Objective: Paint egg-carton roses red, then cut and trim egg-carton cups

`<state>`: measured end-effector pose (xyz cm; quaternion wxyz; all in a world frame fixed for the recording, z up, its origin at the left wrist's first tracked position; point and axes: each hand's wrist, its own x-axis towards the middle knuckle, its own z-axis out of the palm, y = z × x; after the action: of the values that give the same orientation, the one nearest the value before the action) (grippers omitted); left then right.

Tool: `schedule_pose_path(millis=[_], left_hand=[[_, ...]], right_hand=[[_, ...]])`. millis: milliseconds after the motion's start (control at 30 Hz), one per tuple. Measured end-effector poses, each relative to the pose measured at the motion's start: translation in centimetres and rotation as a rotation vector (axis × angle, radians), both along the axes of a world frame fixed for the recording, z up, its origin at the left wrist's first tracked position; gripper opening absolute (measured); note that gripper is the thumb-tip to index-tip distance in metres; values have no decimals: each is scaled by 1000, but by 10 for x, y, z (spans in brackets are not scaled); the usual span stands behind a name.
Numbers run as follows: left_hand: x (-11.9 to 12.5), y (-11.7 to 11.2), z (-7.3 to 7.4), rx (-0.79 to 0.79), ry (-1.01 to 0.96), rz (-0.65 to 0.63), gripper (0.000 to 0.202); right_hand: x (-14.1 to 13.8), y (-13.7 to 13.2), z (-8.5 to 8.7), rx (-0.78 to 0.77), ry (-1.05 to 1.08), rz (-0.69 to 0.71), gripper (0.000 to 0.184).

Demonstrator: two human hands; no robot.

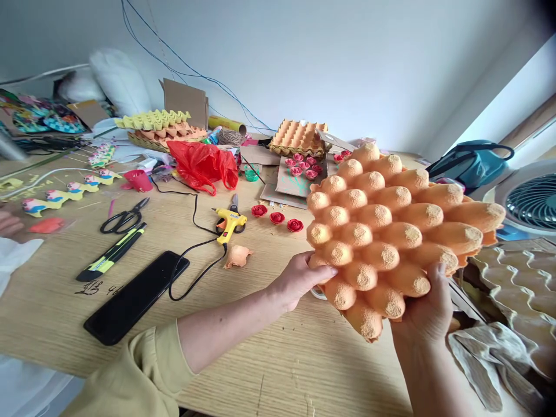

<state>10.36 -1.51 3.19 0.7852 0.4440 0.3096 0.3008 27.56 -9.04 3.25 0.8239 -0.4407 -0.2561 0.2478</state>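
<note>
1. The wooden worktop (56,301) fills the lower left and centre of the frame, with craft gear strewn across it.
2. An orange egg tray (382,231) sits right of centre. It is lifted clear of the worktop and tilted with its cones towards the camera, probably to show that side.
3. The left hand (304,278) grips the tray's lower left edge with the thumb across a cone. The right hand (423,313) clasps the bottom edge. Holding both sides likely steadies so wide a sheet.
4. A black phone (134,295) lies flat at left of centre.
5. A yellow glue gun (229,223) stands propped up at centre, seemingly to keep the nozzle off the wood.
6. Three red paper roses (277,217) lie in a row just right of the gun.
</note>
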Motion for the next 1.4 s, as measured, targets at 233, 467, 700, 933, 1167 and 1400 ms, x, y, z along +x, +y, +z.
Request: schedule_pose_path(millis=[233, 467, 700, 933, 1167, 1400], left_hand=[[2, -2, 1, -17, -15, -31, 39], [2, -4, 3, -44, -5, -34, 41], [2, -8, 6, -39, -34, -46, 39], [3, -13, 8, -3, -104, -34, 36], [1, -14, 7, -15, -176, -101, 49], [4, -26, 1, -125, -257, -177, 59]], right_hand=[[8, 2, 1, 79, 139, 67, 35], [8, 0, 8, 159, 320, 193, 39], [12, -1, 12, 128, 367, 202, 43], [15, -3, 18, 125, 403, 265, 40], [12, -4, 18, 142, 274, 180, 41], [2, -2, 7, 250, 182, 72, 42]])
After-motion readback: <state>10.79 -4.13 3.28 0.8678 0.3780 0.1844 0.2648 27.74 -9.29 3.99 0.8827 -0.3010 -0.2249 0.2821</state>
